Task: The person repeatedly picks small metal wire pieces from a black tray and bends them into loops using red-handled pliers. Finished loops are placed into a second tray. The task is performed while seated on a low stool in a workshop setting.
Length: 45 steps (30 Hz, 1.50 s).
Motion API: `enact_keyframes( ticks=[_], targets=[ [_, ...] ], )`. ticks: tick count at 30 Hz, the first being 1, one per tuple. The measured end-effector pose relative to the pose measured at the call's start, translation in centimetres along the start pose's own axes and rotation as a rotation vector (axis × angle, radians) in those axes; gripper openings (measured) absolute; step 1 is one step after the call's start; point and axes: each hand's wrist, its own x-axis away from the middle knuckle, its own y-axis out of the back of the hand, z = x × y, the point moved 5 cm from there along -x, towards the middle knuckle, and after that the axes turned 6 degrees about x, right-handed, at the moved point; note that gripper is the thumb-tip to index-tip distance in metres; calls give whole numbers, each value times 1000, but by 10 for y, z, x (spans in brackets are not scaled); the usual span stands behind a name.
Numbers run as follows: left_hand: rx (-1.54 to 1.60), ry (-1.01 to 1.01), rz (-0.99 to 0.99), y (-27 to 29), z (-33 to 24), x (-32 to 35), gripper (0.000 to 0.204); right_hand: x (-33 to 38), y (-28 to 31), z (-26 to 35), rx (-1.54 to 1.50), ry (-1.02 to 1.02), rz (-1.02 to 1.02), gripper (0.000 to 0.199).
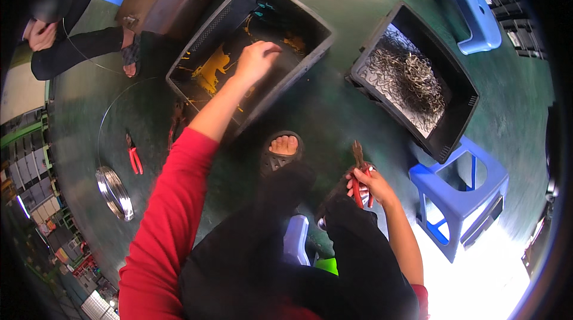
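Observation:
My left hand (256, 62) is over a black plastic crate (298, 75) marked with yellow paint-like smears. Its fingers are closed, and whatever may be between them is hidden. Near the far end of that crate lies a small teal item (263, 7) whose kind I cannot make out. In my right hand (377, 186), above my right foot, is a pair of pliers (358, 151) with red handles, its dark jaws pointing away from me. To the right, a second black crate (444, 151) holds a pile of small bent metal wire pieces (412, 75) on a pale bottom.
A coil of silvery wire (115, 193) and red-handled pliers (133, 154) lie on the green floor at left. Blue plastic stools (459, 200) stand at right and far right (471, 15). Another person's hands (43, 34) hold a wire at upper left.

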Motion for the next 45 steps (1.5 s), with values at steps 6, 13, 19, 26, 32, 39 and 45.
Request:
enact_keyframes(
  ticks=[6, 13, 19, 26, 32, 39, 45],
  targets=[
    [-3, -25, -20, -38, 11, -21, 30, 0, -2, 1, 45, -20, -6, 38],
    [-96, 104, 29, -32, 7, -32, 27, 1, -5, 4, 108, -42, -36, 39],
    [565, 229, -59, 35, -33, 5, 10, 18, -19, 47, 446, 176, -180, 33],
    [739, 134, 257, 4, -150, 77, 11, 59, -23, 137, 258, 384, -389, 41],
    [799, 144, 433, -18, -186, 90, 12, 75, -26, 173, 189, 535, -489, 33],
    [771, 41, 405, -25, -197, 92, 12, 74, -33, 161, 116, 397, -412, 34],
    [889, 233, 490, -31, -190, 94, 23, 88, -30, 174, 477, 653, -595, 26]
  ],
)
